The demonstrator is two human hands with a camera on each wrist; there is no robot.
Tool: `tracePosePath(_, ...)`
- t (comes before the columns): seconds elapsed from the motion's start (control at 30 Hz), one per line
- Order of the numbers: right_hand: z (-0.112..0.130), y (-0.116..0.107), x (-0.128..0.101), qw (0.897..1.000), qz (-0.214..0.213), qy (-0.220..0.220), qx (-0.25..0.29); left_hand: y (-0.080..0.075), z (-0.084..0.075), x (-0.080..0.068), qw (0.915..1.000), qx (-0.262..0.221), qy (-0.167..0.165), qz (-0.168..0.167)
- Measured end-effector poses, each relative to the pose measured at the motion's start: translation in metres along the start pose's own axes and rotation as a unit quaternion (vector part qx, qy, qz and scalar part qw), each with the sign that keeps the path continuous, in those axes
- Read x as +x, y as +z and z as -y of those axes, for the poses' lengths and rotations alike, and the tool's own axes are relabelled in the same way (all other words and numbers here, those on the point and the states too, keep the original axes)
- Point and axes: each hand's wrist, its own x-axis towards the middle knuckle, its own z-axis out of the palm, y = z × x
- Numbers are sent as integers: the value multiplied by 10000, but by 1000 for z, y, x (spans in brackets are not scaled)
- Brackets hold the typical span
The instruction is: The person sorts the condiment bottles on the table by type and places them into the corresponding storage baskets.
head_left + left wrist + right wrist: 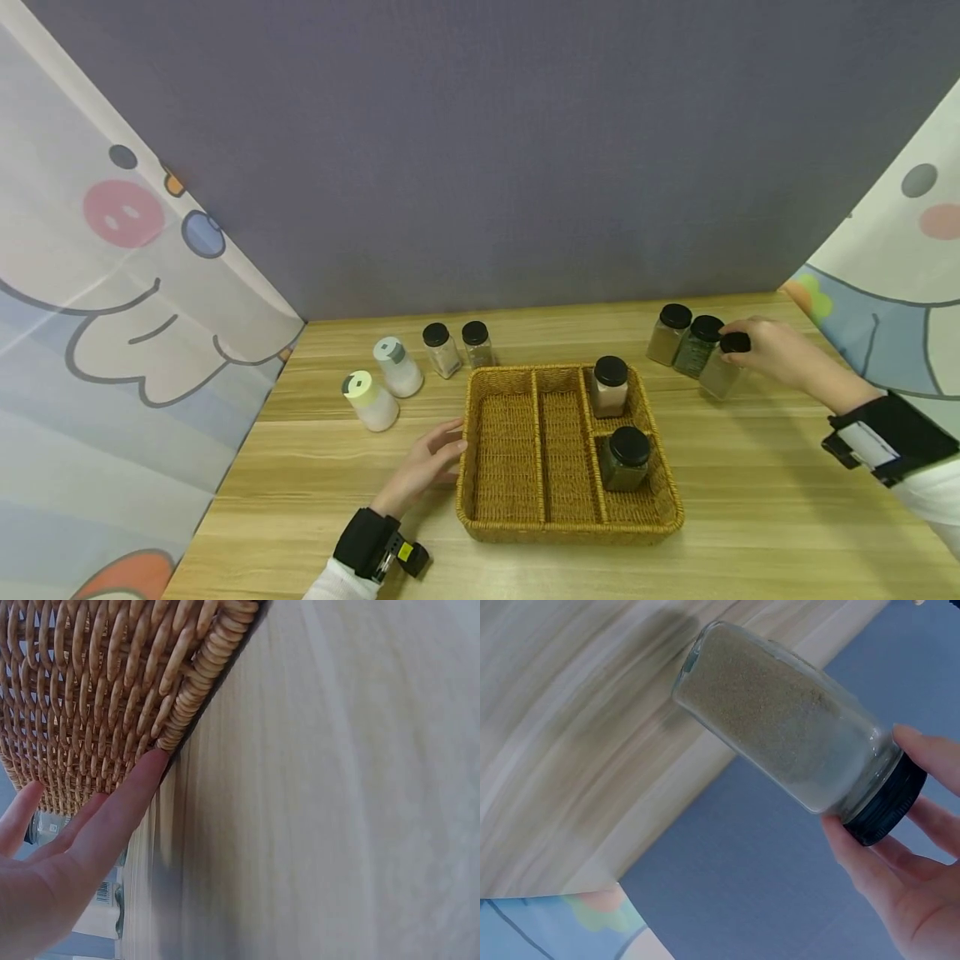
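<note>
1. On the left of the wooden tabletop (750,517), two white shaker bottles (384,385) stand beside two small black-capped jars (457,346); no lettering on them can be read.
2. At the wicker basket's (510,442) left wall, the left hand (423,467) rests with fingers (124,806) straight and relaxed, touching the weave and gripping nothing.
3. In the basket's right compartments stand a pinkish jar (609,387) and a dark green jar (625,458), both upright.
4. To the right of the basket, the right hand (776,354) pinches the black lid (885,802) of a tan spice jar (780,720), next to two more jars (682,335).
5. The held jar is tilted, cap toward the hand, base toward the tabletop; it bears no visible label.
</note>
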Motion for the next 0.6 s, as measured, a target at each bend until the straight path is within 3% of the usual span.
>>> tracePosePath(0.33, 11, -11, 0, 9994, 276, 189, 61, 0, 1, 0, 10000, 51, -28, -9)
tracePosePath(0.6, 21, -20, 3, 9997, 209, 76, 80, -1, 2, 0, 9999, 97, -38, -37)
